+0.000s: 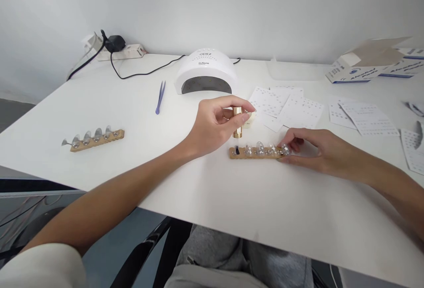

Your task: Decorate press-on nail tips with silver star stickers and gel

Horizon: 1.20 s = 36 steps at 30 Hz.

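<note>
While it lies lengthwise on the white tabletop (212, 177), a slim wooden strip (243, 156) shows a warm light brown, with small silvery spots along its top. Clear pieces (260, 148) stand in a row on it, rounded, glossy and see-through, several carrying white stars. Above its left end is a gold cap (237, 132), tall, shiny and cylindrical, with a dark brush tip (237, 150) below it.

Whether that brush tip touches a clear piece or only sits in front of one cannot be told, since the clear material nearly vanishes against the white surface. Fingers cover part of the cap's upper half, and a pale item (249, 123) behind them is mostly hidden and hard to identify. The strip's right end is partly covered too, and the stars there are too small to make out well.

The left hand (215, 122) has its fingers closed around the gold cap, thumb and forefinger reaching past it, so the cap stands upright within their grasp. The right hand (308, 149) pinches the strip's right end between thumb and fingers, the rest extending leftward, clear of them.
</note>
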Tool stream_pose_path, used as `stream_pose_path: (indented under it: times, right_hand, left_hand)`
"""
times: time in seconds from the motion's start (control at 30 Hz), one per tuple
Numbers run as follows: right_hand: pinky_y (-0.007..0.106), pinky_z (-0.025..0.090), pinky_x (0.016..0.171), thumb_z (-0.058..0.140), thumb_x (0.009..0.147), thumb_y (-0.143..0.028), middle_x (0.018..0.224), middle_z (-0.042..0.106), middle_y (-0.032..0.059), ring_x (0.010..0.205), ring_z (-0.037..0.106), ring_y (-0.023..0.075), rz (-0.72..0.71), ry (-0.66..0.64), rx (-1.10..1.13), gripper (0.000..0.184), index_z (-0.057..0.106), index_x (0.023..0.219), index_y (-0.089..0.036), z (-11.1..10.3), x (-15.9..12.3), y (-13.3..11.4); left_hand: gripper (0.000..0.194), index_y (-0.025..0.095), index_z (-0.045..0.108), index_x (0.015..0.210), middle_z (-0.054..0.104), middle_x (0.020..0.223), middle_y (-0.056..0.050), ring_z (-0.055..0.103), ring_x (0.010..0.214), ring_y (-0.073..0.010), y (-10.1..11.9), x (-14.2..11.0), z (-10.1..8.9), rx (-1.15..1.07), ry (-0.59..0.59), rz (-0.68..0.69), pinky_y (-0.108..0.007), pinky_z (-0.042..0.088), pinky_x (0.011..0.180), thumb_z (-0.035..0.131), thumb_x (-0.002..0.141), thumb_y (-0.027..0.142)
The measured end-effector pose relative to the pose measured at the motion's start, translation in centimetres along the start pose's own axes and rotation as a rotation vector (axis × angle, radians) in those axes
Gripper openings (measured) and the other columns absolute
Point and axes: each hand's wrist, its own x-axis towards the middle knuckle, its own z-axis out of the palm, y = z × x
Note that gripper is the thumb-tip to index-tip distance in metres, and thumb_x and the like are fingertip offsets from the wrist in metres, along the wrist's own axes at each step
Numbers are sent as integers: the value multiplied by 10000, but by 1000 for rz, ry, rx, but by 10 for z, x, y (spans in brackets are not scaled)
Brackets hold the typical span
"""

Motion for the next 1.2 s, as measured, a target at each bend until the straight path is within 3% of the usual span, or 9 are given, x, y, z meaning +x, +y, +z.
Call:
stream_pose_path:
  times: [0.43, 0.77, 1.03, 1.2]
  right_hand:
    - [336, 361, 697, 642, 721, -626, 739, 524, 5, 735, 497, 193, -13, 1, -1, 387, 581, 794, -251, 0, 0, 0]
    - [347, 385, 694, 634, 708, -650, 744, 534, 11, 737, 505, 202, -10, 2, 0, 400, 589, 788, -260, 0, 1, 2]
    - [340, 376, 698, 628, 716, -638, 737, 546, 6, 735, 512, 195, -18, 2, -11, 392, 590, 789, -255, 0, 1, 2]
    - [345, 371, 696, 609, 710, -672, 720, 538, 9, 724, 511, 201, -29, 12, -13, 425, 586, 780, -254, 0, 0, 1]
  left_hand:
    - [79, 186, 712, 853, 625, 789, -40, 487, 530, -73, -3, 1, -1, 33, 51, 36, -235, 382, 422, 653, 805, 208]
    - [85, 207, 715, 865, 576, 689, -13, 481, 513, -72, 5, 3, -3, 82, 123, 89, -238, 374, 411, 656, 808, 231]
    - [115, 203, 714, 895, 641, 789, -52, 588, 599, -121, 10, -6, 2, 132, -30, 199, -281, 483, 468, 618, 832, 200]
    - [124, 214, 711, 899, 649, 809, -53, 571, 610, -119, 4, -4, 1, 176, -9, 208, -277, 489, 474, 603, 840, 199]
